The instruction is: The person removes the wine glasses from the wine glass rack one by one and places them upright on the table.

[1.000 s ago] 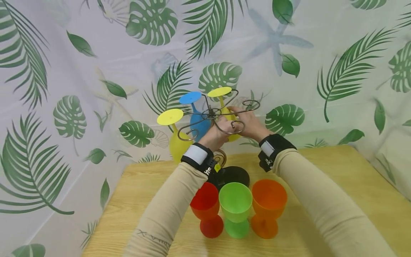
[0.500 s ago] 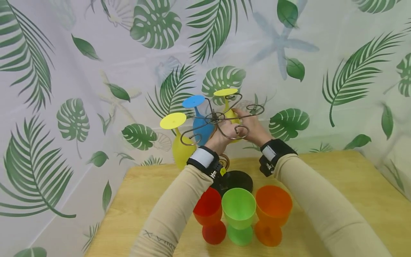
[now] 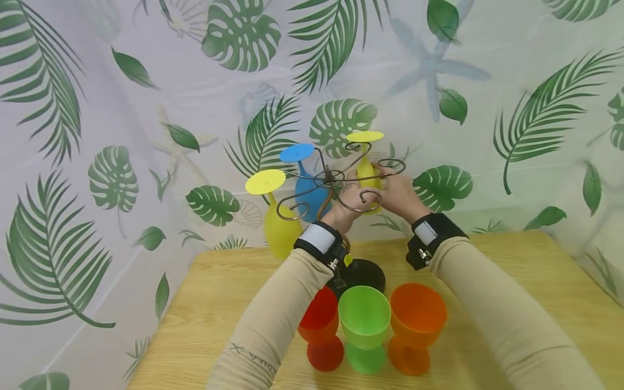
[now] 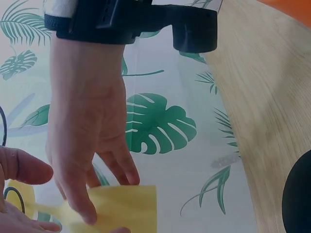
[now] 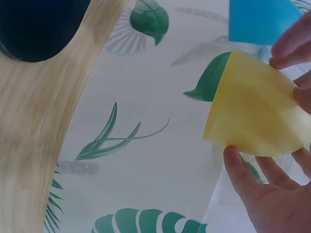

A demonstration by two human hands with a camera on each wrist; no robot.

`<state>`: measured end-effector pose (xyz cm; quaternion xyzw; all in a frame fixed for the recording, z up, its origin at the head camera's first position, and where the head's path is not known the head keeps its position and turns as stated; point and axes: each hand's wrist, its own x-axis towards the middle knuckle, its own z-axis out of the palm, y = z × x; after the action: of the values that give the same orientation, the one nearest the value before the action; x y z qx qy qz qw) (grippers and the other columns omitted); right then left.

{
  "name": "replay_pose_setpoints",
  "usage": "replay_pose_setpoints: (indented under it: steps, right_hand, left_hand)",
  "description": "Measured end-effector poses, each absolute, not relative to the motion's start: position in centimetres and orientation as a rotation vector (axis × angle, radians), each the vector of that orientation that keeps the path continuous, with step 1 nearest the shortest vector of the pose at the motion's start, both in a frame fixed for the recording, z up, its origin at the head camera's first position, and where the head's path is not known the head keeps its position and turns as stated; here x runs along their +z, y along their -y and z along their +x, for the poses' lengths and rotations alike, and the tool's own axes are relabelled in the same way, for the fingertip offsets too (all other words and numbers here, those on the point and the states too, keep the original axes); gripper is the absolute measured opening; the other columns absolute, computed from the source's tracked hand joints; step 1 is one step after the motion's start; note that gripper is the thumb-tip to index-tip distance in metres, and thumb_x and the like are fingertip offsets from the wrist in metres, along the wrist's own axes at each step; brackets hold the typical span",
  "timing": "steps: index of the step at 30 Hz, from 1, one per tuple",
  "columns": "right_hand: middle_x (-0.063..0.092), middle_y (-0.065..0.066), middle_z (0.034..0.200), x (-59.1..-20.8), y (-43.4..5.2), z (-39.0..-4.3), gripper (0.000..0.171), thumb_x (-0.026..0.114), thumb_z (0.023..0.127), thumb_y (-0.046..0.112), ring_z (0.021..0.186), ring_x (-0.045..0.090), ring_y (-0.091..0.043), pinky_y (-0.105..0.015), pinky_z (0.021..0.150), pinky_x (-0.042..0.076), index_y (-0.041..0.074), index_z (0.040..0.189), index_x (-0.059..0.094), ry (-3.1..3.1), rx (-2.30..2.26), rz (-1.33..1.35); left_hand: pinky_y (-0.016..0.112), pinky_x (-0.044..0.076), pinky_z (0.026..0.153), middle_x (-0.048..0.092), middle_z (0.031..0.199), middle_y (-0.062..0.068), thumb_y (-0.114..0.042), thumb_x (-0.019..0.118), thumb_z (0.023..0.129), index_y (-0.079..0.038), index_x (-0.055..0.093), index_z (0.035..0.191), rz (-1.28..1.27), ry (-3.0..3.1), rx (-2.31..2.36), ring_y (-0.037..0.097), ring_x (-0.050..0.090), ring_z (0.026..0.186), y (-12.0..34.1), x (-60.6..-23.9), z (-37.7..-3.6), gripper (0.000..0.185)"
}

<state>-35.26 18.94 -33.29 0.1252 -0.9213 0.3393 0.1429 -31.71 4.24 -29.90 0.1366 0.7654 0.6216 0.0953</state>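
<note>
Both hands are on an upside-down yellow goblet (image 3: 366,171) at the back right of a wire goblet rack (image 3: 329,176) with curled arms. My right hand (image 3: 402,194) grips the bowl, its fingers and thumb spread around it in the left wrist view. From the other side my left hand (image 3: 347,201) holds the same goblet (image 5: 257,107), fingertips against the bowl in the right wrist view. The goblet's round foot shows above the curl of a rack arm. A blue goblet (image 3: 312,192) and another yellow goblet (image 3: 280,230) hang bowl-down from the rack's left side.
The rack's round black base (image 3: 368,275) stands on the wooden table (image 3: 219,287). In front of it, a red goblet (image 3: 319,319), a green goblet (image 3: 364,317) and an orange goblet (image 3: 418,314) stand upright in a row. A leaf-printed cloth (image 3: 146,108) hangs behind.
Both hands and the yellow goblet have shifted right relative to the rack's centre, out along its arm. The other goblets keep their places.
</note>
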Motion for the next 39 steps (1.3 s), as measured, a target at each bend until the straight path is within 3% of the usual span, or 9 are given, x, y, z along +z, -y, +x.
replay_pose_setpoints:
  steps: [2,5,6,9,11,13,16,34,39]
  right_hand:
    - [0.053,-0.034,0.142,-33.4,-19.3,-35.2,0.068,0.065,0.099,0.026,0.112,0.06,-0.047,-0.05,0.088,0.053,-0.003,0.155,0.039,2.66,0.989,0.316]
    - [0.051,-0.033,0.145,-33.5,-20.0,-35.0,0.07,0.064,0.097,0.031,0.124,0.054,-0.049,-0.055,0.097,0.051,0.001,0.156,0.039,2.652,1.04,0.284]
    - [0.05,-0.033,0.146,-33.6,-20.2,-34.9,0.071,0.064,0.097,0.032,0.126,0.053,-0.049,-0.056,0.098,0.051,0.002,0.156,0.039,2.649,1.05,0.286]
    - [0.049,-0.032,0.148,-34.0,-21.0,-34.4,0.072,0.065,0.097,0.036,0.129,0.053,-0.05,-0.06,0.101,0.05,0.003,0.156,0.039,2.645,1.067,0.295]
    - [0.048,-0.032,0.148,-34.0,-21.4,-34.0,0.073,0.065,0.097,0.037,0.123,0.058,-0.051,-0.059,0.098,0.052,0.003,0.156,0.038,2.653,1.072,0.292]
    - [0.048,-0.032,0.148,-34.1,-21.8,-33.6,0.073,0.065,0.097,0.037,0.118,0.061,-0.052,-0.059,0.095,0.054,0.004,0.156,0.038,2.657,1.077,0.277]
    - [0.048,-0.033,0.148,-34.2,-22.2,-33.1,0.073,0.065,0.098,0.037,0.117,0.062,-0.052,-0.058,0.094,0.055,0.004,0.157,0.036,2.658,1.069,0.263]
    - [0.055,-0.03,0.138,-34.3,-24.5,-28.9,0.08,0.071,0.094,0.046,0.105,0.069,-0.049,-0.057,0.085,0.059,0.009,0.157,0.038,2.627,1.025,0.287]
    - [0.056,-0.031,0.136,-33.9,-24.5,-27.7,0.073,0.072,0.095,0.036,0.102,0.069,-0.05,-0.057,0.083,0.06,0.007,0.155,0.041,2.603,1.038,0.31]
  left_hand:
    - [0.041,0.033,0.12,0.013,0.169,0.019,-0.009,0.055,0.096,-0.008,0.003,0.165,0.438,-2.247,1.837,0.03,0.02,0.156,-4.0,-29.9,-31.6,0.087]
    - [0.029,0.042,0.092,0.054,0.136,0.015,-0.009,0.052,0.098,-0.009,0.008,0.165,0.473,-2.263,1.801,0.019,0.055,0.117,-4.1,-30.0,-31.5,0.08]
    - [0.027,0.039,0.082,0.058,0.115,0.012,-0.008,0.051,0.099,-0.009,0.009,0.165,0.474,-2.259,1.8,0.016,0.056,0.095,-4.1,-30.1,-31.6,0.078]
    - [0.029,0.031,0.074,0.057,0.098,0.007,-0.01,0.05,0.1,-0.009,0.017,0.164,0.472,-2.27,1.782,0.013,0.041,0.078,-4.6,-30.6,-31.6,0.072]
    - [0.028,0.038,0.083,0.062,0.124,0.014,-0.013,0.048,0.102,-0.01,0.022,0.163,0.476,-2.274,1.767,0.016,0.054,0.098,-4.9,-30.7,-31.4,0.066]
    - [0.032,0.041,0.101,0.044,0.155,0.014,-0.016,0.049,0.103,-0.009,0.024,0.162,0.489,-2.256,1.764,0.022,0.048,0.131,-5.2,-30.9,-31.2,0.065]
    - [0.042,0.037,0.117,0.036,0.16,0.016,-0.022,0.046,0.107,-0.009,0.02,0.163,0.527,-2.205,1.767,0.029,0.037,0.147,-5.4,-31.0,-30.7,0.063]
    - [0.043,0.042,0.113,0.032,0.161,0.017,-0.02,0.052,0.105,-0.009,0.03,0.159,0.778,-2.331,1.628,0.029,0.035,0.149,-4.6,-31.4,-28.8,0.059]
    - [0.027,0.045,0.092,0.035,0.159,0.02,-0.01,0.046,0.104,-0.002,0.034,0.156,0.953,-2.447,1.438,0.027,0.053,0.12,-4.5,-31.4,-28.5,0.054]
